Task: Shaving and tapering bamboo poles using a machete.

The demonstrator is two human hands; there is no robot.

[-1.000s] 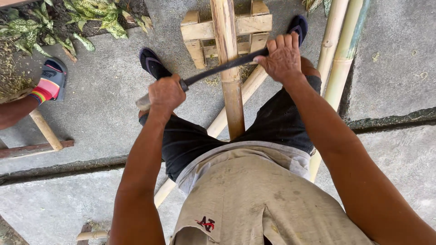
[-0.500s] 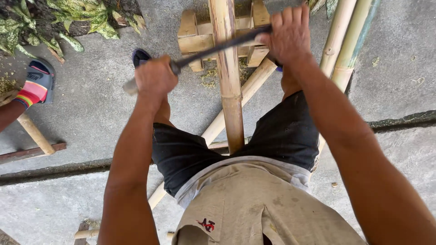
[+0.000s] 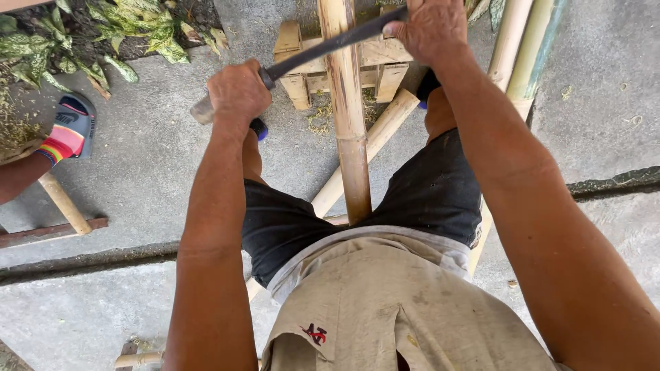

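— What are the hands gripping?

— The left hand [image 3: 237, 91] and right hand [image 3: 427, 29] are each clenching one end of a long dark metal blade [image 3: 323, 47], fists well apart.

— And where is the blade sitting?

— It is lying across the upright tan bamboo pole [image 3: 348, 110], between the hands, above the small pale wooden block stand [image 3: 302, 69] on the concrete floor [image 3: 158, 158].

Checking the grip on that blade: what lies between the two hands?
In the head view, the upright bamboo pole stands between the left hand and right hand; the dark blade crosses it.
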